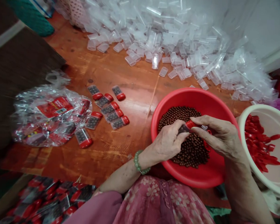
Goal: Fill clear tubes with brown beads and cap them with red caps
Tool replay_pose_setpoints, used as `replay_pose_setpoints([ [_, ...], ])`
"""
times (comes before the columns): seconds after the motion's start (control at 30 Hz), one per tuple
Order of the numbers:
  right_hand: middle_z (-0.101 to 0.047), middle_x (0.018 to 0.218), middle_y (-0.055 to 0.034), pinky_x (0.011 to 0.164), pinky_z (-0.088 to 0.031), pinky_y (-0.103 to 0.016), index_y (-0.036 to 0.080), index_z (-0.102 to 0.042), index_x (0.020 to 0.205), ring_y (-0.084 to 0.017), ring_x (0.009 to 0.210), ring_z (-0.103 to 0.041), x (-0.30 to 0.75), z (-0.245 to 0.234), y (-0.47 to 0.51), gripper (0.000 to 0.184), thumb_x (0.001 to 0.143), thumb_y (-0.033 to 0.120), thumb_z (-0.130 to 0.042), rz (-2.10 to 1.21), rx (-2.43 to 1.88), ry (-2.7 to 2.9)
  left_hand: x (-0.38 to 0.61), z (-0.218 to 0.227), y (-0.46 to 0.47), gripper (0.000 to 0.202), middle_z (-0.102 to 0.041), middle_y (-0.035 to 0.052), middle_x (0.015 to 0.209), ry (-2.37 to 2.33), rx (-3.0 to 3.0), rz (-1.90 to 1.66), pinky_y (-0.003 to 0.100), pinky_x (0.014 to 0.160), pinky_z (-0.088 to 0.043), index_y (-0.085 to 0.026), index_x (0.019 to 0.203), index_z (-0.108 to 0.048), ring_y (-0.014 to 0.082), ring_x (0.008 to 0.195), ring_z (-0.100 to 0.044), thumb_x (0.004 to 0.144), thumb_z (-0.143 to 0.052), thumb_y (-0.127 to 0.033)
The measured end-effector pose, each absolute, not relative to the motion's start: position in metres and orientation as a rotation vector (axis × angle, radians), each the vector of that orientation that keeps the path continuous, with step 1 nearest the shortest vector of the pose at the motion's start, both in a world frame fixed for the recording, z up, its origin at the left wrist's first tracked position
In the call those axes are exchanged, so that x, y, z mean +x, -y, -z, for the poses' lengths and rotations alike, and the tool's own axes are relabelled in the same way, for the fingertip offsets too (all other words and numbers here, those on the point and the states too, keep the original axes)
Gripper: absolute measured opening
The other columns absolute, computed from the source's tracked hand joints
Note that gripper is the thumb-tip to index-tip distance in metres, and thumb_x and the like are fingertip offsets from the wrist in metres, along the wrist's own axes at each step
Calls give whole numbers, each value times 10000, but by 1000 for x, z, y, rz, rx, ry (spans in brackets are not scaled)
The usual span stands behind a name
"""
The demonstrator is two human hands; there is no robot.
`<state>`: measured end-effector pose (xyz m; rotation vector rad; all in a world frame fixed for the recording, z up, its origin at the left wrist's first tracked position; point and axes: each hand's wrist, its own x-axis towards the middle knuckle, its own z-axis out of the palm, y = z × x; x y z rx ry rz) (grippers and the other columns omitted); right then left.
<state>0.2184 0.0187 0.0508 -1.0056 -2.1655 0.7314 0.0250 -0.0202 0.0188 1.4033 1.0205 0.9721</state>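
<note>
Over the red basin (162, 107), my left hand (164, 141) is closed round a small clear plastic case (183, 129) with dark contents. The thumb and fingers of my right hand (220, 135) pinch the red cap (190, 124) at the case's end. The cap appears to sit on the case; how far it is pressed on cannot be made out. Below both hands lies a heap of shiny brown beads (191, 152) in the basin. Beside my right fingers is a red piece (207, 143), partly hidden.
A white tub (277, 183) of red caps (256, 143) stands at the right. Clear empty cases (168, 40) are heaped at the back. Several filled cases (112, 112) lie left on the wooden table (135, 84), near a clear plastic bag (53, 115). More filled cases (51, 199) sit lower left.
</note>
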Motion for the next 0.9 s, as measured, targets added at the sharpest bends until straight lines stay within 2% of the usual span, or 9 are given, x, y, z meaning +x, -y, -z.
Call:
replay_pose_setpoints([
  [0.1, -804, 1063, -42, 824, -648, -321, 275, -746, 1156, -191, 920, -775, 222, -51, -18, 268, 910, 172, -720, -747, -953, 2183, 26, -18, 21, 41, -585, 7, 792, -1053, 1494, -977, 302, 685, -375, -205, 918, -527, 151, 703, -528, 952, -513, -224],
  [0.17, -793, 1093, -58, 867, -641, -338, 272, -706, 1239, -202, 963, -769, 222, -50, -16, 334, 915, 193, -720, -700, -922, 2231, 26, -18, 21, 57, -579, -1, 762, -1050, 1479, -946, 297, 664, -366, -207, 902, -517, 148, 680, -521, 953, -514, -234],
  [0.33, -673, 1305, -206, 980, -593, -494, 155, -414, 1523, -324, 1204, -668, 209, -41, -3, 741, 891, 376, -731, -361, -949, 2474, 22, -18, 19, 142, -618, 0, 765, -984, 1260, -888, 278, 660, -391, -199, 866, -505, 139, 688, -556, 963, -510, -303],
  [0.43, -654, 1290, -232, 939, -582, -550, 112, -290, 1572, -356, 1189, -648, 199, -30, 3, 768, 912, 329, -617, -80, -979, 2496, 22, -17, 18, 169, -566, -16, 737, -994, 1251, -902, 274, 651, -366, -197, 819, -505, 131, 684, -509, 939, -542, -310],
  [0.53, -674, 1247, -225, 901, -586, -521, 99, -276, 1575, -359, 1144, -665, 195, -22, 3, 788, 903, 375, -581, 123, -958, 2482, 22, -15, 17, 179, -535, -20, 722, -977, 1227, -897, 276, 652, -361, -196, 799, -507, 131, 684, -470, 921, -555, -318],
  [0.7, -711, 1194, -207, 861, -588, -441, 119, -307, 1565, -339, 1066, -704, 196, -19, -3, 857, 890, 537, -628, 232, -895, 2496, 23, -11, 16, 171, -568, 5, 776, -924, 1150, -908, 286, 696, -418, -195, 820, -526, 153, 742, -515, 901, -561, -341],
  [0.8, -715, 1174, -211, 844, -592, -430, 114, -320, 1567, -337, 1044, -711, 196, -20, -5, 867, 885, 547, -634, 256, -885, 2497, 23, -10, 16, 155, -592, 23, 813, -913, 1138, -902, 302, 738, -448, -191, 832, -535, 172, 790, -552, 894, -561, -331],
  [0.9, -700, 1179, -226, 860, -598, -435, 90, -317, 1573, -337, 1064, -698, 194, -23, -4, 857, 888, 491, -641, 245, -893, 2507, 24, -9, 15, 161, -594, 26, 822, -894, 1089, -924, 312, 758, -462, -189, 831, -535, 176, 800, -556, 890, -577, -332],
])
